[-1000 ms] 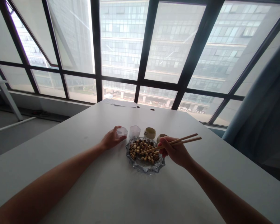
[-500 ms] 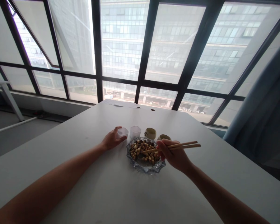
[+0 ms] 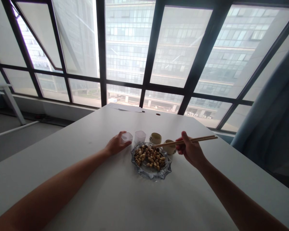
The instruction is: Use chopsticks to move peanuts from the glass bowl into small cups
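My left hand [image 3: 117,143] is closed around a small translucent plastic cup [image 3: 126,137] standing on the table. Beside that cup is a second translucent cup [image 3: 140,137]. In my right hand [image 3: 190,150] is a pair of wooden chopsticks [image 3: 195,140], their tips over the far rim of a scalloped glass bowl [image 3: 151,175]. Peanuts and other nuts [image 3: 154,158] lie in the bowl. Whether the tips pinch anything is too small to tell. Behind the bowl stand a pale ceramic cup [image 3: 155,138] with a dark character and another ceramic cup [image 3: 169,149], partly covered by the chopsticks.
The white table [image 3: 96,195] runs forward to tall black-framed windows [image 3: 167,88]. Papers [image 3: 125,107] lie at its far edge, near small round holes. A blue curtain [image 3: 262,128] hangs at the right. Another white table's leg [image 3: 14,104] shows at the left.
My right hand has lifted the chopsticks and moved right and away, taking their tips from among the nuts to the bowl's far rim. The left hand stays on its cup.
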